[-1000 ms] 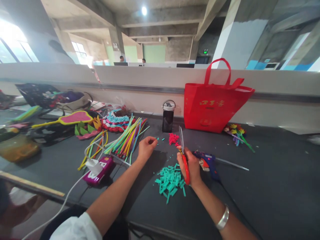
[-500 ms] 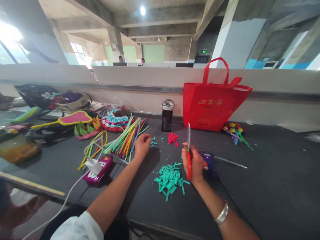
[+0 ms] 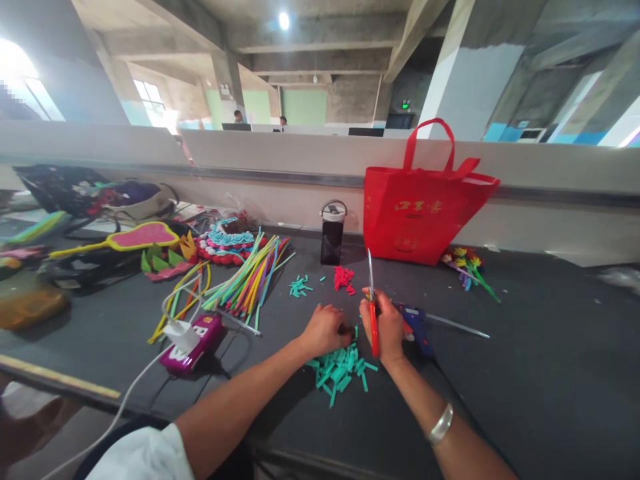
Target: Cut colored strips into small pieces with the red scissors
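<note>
My right hand is closed around the red-orange handles of a pair of scissors, whose blades point up and away from me. Bent over the far edge of a pile of short teal-green strips is my left hand. Its fingers are curled inward with the tips partly hidden, so whatever they pinch cannot be made out. Beyond that hand lie a small heap of green bits and a heap of red bits.
A glue gun lies beside my right hand. Behind stand a lidded bottle and a red bag. Colourful long strips and a purple power block with a white cable lie left. Craft flowers rest at right.
My left hand has moved from beside the small green heap, right and toward me, to the larger green pile. The right hand with the scissors has barely moved.
</note>
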A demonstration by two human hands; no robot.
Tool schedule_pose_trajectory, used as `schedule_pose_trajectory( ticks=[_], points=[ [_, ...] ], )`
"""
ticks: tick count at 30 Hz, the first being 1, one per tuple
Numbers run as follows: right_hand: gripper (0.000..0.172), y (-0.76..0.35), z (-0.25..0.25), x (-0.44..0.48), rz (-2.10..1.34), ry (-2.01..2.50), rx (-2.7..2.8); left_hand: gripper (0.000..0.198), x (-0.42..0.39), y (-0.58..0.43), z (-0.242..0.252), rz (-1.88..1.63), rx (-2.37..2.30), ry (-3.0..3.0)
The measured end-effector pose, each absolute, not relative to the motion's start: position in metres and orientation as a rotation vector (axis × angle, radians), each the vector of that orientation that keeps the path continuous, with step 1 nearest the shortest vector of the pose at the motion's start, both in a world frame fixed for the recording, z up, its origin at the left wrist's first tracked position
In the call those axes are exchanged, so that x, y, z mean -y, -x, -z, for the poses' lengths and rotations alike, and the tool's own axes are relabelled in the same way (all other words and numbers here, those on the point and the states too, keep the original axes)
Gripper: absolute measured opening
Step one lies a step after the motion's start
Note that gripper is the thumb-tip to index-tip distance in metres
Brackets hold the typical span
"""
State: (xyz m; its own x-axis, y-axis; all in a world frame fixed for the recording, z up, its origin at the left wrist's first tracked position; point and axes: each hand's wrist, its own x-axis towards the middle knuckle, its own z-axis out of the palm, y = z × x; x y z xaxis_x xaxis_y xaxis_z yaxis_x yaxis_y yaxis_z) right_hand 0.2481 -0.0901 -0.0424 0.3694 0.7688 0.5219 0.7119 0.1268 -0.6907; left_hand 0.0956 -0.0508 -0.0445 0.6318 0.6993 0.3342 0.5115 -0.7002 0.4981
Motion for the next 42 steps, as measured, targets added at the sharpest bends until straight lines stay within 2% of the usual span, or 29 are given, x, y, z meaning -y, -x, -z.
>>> schedule_pose_trajectory(
  ticks=[4, 9, 13, 21, 25, 35, 42],
  points=[
    [0.031, -0.247, 0.043, 0.091, -0.052, 1.577, 1.380, 0.002, 0.049, -0.094, 0.042, -0.664, -0.946, -2.233],
    [0.030, -0.239, 0.036, 0.096, -0.148, 1.436, 1.372, 0.014, 0.043, -0.085, 0.031, -0.841, -0.896, -1.579],
    [0.030, -0.233, 0.031, 0.100, -0.252, 1.344, 1.437, 0.020, 0.045, -0.083, 0.026, -0.884, -0.816, -1.388],
    [0.026, -0.230, 0.036, 0.098, -0.279, 1.298, 1.399, 0.017, 0.047, -0.083, 0.024, -0.833, -0.739, -1.324],
    [0.027, -0.233, 0.035, 0.096, -0.234, 1.305, 1.340, 0.015, 0.044, -0.080, 0.020, -0.921, -0.806, -1.293],
    [0.027, -0.232, 0.039, 0.095, -0.220, 1.276, 1.477, 0.030, 0.050, -0.082, 0.021, -0.778, -0.756, -1.402],
    [0.027, -0.232, 0.040, 0.096, -0.172, 1.330, 1.484, 0.026, 0.048, -0.084, 0.026, -0.800, -0.770, -1.460]
  ],
)
